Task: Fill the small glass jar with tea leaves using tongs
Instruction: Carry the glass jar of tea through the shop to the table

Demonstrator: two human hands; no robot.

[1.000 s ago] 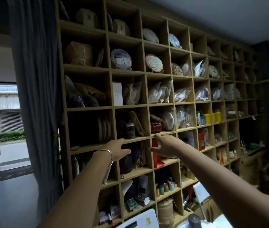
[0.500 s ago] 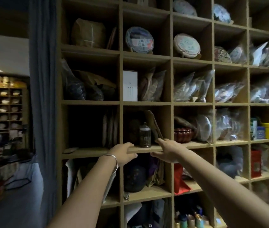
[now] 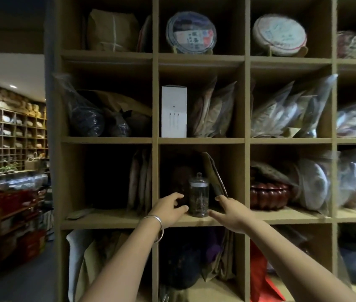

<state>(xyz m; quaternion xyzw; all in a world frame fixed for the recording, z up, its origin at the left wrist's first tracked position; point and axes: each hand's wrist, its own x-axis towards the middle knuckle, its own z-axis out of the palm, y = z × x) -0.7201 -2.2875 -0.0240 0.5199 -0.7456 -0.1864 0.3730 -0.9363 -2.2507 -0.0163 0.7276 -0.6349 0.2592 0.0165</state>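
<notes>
A small glass jar (image 3: 199, 197) with a knobbed glass lid stands upright at the front of a shelf compartment; dark tea leaves fill it. My left hand (image 3: 170, 211) reaches in just left of the jar, fingers loosely curled, thumb and fingertips close to the glass but holding nothing. On the jar's right, my right hand (image 3: 230, 212) has its fingers spread, and its thumb points toward the jar's base. Whether either hand touches the jar is unclear. No tongs are in view.
The wooden shelf unit (image 3: 201, 140) has many compartments. A brown paper packet (image 3: 214, 174) leans behind the jar. A dark red bowl (image 3: 269, 196) sits one compartment to the right. A white box (image 3: 174, 111) stands above. Bagged tea cakes fill the neighbouring compartments.
The view has come closer to the shelf. Both hands have moved up from the shelf's front edge into the compartment, one on each side of the jar.
</notes>
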